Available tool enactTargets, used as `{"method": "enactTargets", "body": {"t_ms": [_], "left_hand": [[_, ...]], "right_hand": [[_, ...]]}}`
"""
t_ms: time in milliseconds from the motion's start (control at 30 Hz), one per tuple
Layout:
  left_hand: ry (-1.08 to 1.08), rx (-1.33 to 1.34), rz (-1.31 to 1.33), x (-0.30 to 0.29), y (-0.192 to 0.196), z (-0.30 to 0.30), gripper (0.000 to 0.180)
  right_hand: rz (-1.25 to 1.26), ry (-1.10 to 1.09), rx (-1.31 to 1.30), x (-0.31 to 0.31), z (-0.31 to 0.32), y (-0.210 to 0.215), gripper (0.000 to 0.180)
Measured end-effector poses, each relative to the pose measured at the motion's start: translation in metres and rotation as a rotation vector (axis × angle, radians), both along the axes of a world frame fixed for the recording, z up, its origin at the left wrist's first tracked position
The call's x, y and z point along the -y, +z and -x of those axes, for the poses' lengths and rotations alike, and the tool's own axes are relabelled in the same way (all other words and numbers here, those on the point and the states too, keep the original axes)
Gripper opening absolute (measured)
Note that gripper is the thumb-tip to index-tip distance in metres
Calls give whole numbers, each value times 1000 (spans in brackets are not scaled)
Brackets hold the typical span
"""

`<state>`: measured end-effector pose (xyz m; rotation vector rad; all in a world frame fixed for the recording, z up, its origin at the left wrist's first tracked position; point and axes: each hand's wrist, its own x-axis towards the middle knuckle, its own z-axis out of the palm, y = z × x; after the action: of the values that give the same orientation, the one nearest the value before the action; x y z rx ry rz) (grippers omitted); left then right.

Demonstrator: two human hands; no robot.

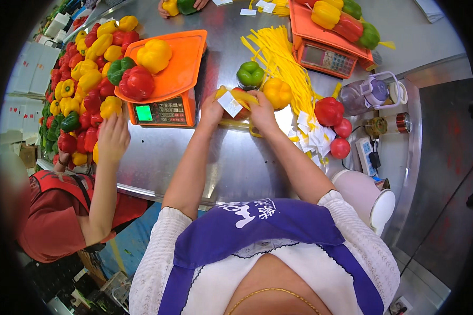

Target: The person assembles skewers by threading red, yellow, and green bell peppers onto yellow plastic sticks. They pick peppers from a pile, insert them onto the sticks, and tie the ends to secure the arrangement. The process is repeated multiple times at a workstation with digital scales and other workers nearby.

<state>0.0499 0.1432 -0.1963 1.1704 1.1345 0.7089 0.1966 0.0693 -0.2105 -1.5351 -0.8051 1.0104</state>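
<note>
Both hands are closed on a yellow strap [242,96] with a white paper tag [229,104], above the steel table. My left hand [212,110] pinches the end near the tag, and my right hand [262,109] grips the other side. A red pepper shows partly behind the tag, mostly hidden by strap and fingers. Just beyond my right hand sit a green pepper [250,74] and a yellow pepper [277,93]. To the left, an orange scale [186,63] carries a yellow pepper [154,55], a red pepper [137,83] and a green one.
A bundle of yellow straps [276,50] with white tags [315,137] lies to the right. Beyond it are a second orange scale [326,55], a red pepper [329,111], tomatoes [340,148] and a purple jug [360,97]. At left, a co-worker's hand [114,136] reaches toward piled peppers [89,81].
</note>
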Motion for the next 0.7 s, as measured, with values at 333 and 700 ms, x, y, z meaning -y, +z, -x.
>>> {"method": "enactTargets", "body": {"t_ms": [333,700], "left_hand": [[-31,390,288,33,75,-12,13],[99,274,150,25,64,-122,25]], "right_hand": [[6,39,-590,31,-40,102,23],[75,-30,-685,11,-144,80,7]]}}
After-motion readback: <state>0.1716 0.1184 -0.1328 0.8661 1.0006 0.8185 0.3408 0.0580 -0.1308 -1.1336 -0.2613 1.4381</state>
